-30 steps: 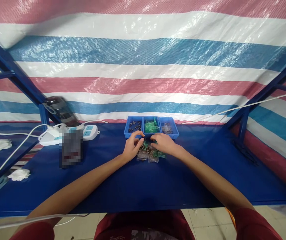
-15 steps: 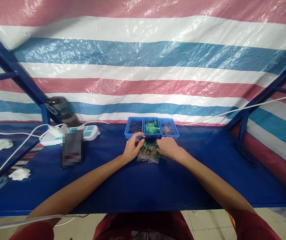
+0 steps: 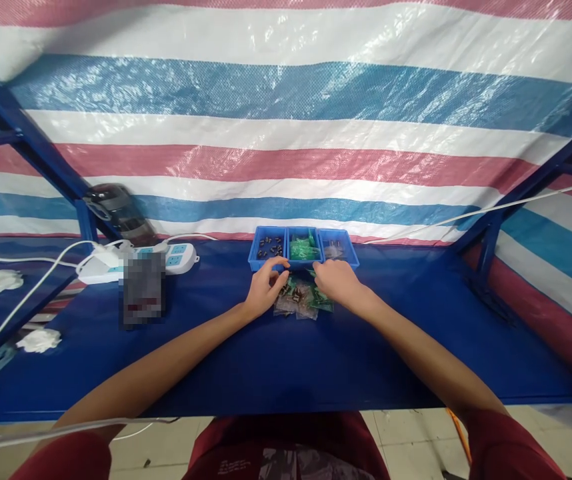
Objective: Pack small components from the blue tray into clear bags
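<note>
A heap of small clear plastic bags (image 3: pixel 296 300) with green and dark metallic pieces lies on the blue table in front of me. My left hand (image 3: pixel 265 290) is at its left edge, the thumb and curved index finger apart, with nothing visible between them. On the opposite side my right hand (image 3: pixel 337 283) is closed, fingertips pinched together just above the heap; what they hold, if anything, is too small to make out. Just beyond both hands is a blue three-part bin: dark small parts (image 3: pixel 270 247) left, green packets (image 3: pixel 303 247) in the middle, clear bags (image 3: pixel 335 251) right.
A white power strip (image 3: pixel 181 261) with plugged-in cables stands to the left, a blurred-out dark object (image 3: pixel 143 287) before it. Behind are a dark bottle (image 3: pixel 121 213) and a striped tarp (image 3: pixel 286 160). Crumpled white tissue (image 3: pixel 40 340) lies far left. Blue frame posts (image 3: pixel 491 247) rise at both sides.
The view has tilted down slightly. My right hand has risen a little off the bags toward the bin, uncovering more green at the heap's right side. My left hand has barely moved.
</note>
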The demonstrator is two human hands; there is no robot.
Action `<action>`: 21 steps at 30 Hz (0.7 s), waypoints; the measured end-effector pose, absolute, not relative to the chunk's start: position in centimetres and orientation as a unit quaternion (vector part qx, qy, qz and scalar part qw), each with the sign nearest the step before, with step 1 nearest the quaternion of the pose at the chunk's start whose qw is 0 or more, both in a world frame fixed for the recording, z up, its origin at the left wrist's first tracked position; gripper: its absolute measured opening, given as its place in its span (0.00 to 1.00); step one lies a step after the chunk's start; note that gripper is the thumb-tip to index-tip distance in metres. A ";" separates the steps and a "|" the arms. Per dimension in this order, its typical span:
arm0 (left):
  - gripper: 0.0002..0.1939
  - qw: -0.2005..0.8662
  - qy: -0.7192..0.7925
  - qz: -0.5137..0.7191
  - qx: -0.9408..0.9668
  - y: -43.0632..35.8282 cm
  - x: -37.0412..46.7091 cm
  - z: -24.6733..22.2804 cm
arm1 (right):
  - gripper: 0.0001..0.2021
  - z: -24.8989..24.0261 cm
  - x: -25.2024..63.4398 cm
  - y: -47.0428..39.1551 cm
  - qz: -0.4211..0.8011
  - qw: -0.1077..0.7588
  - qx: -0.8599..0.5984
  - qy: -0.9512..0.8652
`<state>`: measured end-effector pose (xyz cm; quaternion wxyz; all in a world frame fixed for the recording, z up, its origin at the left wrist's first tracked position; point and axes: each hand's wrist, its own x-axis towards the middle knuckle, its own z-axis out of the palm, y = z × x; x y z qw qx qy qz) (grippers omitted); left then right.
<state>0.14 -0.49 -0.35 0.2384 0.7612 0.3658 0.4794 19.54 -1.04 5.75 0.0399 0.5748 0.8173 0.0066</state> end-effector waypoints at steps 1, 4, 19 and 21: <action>0.15 0.237 0.368 0.478 0.761 -0.5 0.1 -0.3 | 0.11 5.9 19.5 -1.1 0.009 0.013 0.575 0.818; 0.19 0.238 0.381 0.459 0.766 -0.4 0.2 -0.1 | 0.10 6.2 19.4 -1.2 -0.018 -0.110 0.522 0.846; 0.13 0.248 0.396 0.478 0.744 0.0 -0.2 -0.9 | 0.14 -0.8 18.0 -0.8 -0.351 -0.476 0.391 0.705; 0.13 0.249 0.393 0.476 0.746 0.0 -0.2 -0.9 | 0.13 -1.3 17.9 -1.0 -0.323 -0.481 0.392 0.715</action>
